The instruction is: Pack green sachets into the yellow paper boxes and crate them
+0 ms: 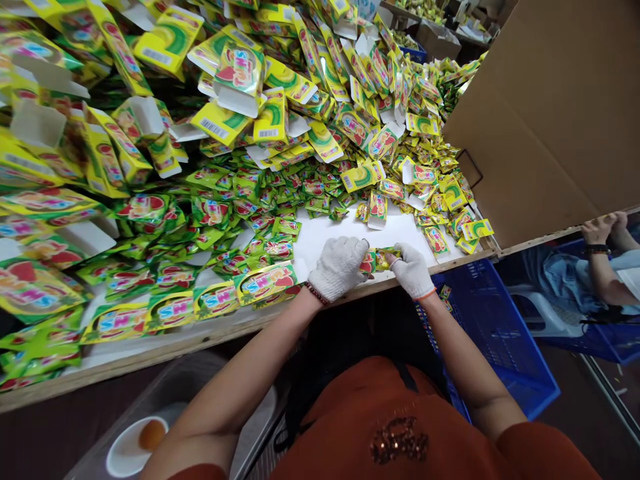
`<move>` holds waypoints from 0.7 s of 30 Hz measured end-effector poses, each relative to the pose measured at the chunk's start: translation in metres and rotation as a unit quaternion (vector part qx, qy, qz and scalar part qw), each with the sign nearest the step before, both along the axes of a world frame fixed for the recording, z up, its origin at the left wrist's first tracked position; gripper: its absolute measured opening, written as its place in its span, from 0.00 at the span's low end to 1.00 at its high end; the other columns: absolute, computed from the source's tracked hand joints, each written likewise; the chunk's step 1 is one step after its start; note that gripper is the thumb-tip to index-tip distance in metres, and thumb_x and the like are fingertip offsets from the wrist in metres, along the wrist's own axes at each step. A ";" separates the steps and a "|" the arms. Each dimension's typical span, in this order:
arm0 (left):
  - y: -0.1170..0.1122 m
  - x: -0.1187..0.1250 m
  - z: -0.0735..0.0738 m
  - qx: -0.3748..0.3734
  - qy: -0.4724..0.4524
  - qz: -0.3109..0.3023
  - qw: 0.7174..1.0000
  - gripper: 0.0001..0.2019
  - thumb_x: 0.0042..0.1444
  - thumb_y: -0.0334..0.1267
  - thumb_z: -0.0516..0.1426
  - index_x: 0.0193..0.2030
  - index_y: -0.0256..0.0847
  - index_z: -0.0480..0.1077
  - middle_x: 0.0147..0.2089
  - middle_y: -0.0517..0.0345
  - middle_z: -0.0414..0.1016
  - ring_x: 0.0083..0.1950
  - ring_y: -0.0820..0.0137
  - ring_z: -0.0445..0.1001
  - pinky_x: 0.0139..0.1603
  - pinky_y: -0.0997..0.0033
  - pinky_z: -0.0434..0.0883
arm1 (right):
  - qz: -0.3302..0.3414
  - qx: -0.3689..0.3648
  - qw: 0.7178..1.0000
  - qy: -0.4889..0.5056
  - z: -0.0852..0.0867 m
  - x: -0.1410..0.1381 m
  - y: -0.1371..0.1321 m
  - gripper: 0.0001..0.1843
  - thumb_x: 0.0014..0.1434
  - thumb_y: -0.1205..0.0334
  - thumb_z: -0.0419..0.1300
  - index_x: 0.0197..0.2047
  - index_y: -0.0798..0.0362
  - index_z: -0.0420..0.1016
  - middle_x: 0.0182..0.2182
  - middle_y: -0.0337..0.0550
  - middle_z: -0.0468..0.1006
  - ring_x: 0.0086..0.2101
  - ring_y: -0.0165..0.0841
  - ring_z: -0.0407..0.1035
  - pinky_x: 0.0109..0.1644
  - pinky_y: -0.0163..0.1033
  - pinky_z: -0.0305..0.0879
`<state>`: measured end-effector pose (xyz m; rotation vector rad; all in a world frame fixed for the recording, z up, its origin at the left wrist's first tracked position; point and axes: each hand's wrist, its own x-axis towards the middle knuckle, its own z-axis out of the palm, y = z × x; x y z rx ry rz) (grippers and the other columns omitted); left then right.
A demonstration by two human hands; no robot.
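My left hand, in a white knit glove, is closed round the left part of a small printed box just above the table's front edge. My right hand, gloved too, pinches a small yellow-green packet at the box's right end. Fingers hide much of both, so how far the packet sits inside the box cannot be made out. Left of my left hand, filled-looking boxes lie in a row along the edge. Green packets spread behind them.
Yellow-green boxes, many with open flaps, are heaped at the back and left. Yellow packets lie at right beside a tall cardboard panel. A blue crate stands below the edge. Another person's hands show far right. A white cup sits lower left.
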<state>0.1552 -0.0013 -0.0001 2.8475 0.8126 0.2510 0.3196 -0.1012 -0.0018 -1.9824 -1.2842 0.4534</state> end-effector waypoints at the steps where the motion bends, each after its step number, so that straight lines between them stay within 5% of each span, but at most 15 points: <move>1: -0.001 0.001 0.000 -0.001 0.003 -0.004 1.000 0.30 0.48 0.54 0.63 0.52 0.34 0.68 0.46 0.39 0.74 0.47 0.49 0.72 0.43 0.55 0.63 | -0.003 0.005 1.000 -0.014 0.000 -0.003 0.001 0.14 0.56 0.51 0.56 0.34 0.53 0.73 0.28 0.41 0.75 0.32 0.34 0.68 0.38 0.38 0.64; 8: -0.009 0.001 -0.014 -0.023 -0.019 0.041 0.999 0.28 0.51 0.54 0.61 0.52 0.33 0.69 0.45 0.39 0.75 0.46 0.50 0.73 0.43 0.55 0.63 | 0.056 -0.035 0.996 0.057 0.000 -0.009 0.006 0.15 0.59 0.51 0.56 0.35 0.54 0.77 0.30 0.41 0.78 0.33 0.34 0.69 0.38 0.36 0.64; 13: -0.015 0.004 -0.018 -0.026 -0.038 0.048 0.998 0.24 0.55 0.52 0.58 0.51 0.36 0.69 0.46 0.40 0.74 0.47 0.51 0.72 0.43 0.57 0.63 | 0.060 -0.039 0.997 0.040 0.005 -0.014 0.009 0.12 0.58 0.56 0.56 0.28 0.53 0.72 0.24 0.38 0.74 0.29 0.31 0.67 0.35 0.35 0.62; 17: -0.013 0.001 -0.014 -0.021 -0.016 0.052 0.998 0.24 0.55 0.51 0.59 0.52 0.35 0.68 0.46 0.40 0.74 0.47 0.50 0.72 0.43 0.56 0.62 | 0.075 -0.135 0.970 0.189 0.011 -0.011 0.002 0.10 0.57 0.55 0.57 0.34 0.52 0.74 0.15 0.33 0.69 0.19 0.29 0.65 0.24 0.32 0.59; 21: -0.012 0.001 -0.009 -0.015 -0.002 0.053 0.998 0.21 0.56 0.47 0.57 0.52 0.35 0.68 0.46 0.40 0.74 0.47 0.50 0.72 0.42 0.55 0.62 | 0.075 -0.154 0.937 0.305 0.014 -0.017 -0.009 0.20 0.56 0.47 0.59 0.44 0.54 0.72 0.13 0.32 0.70 0.15 0.27 0.65 0.17 0.28 0.54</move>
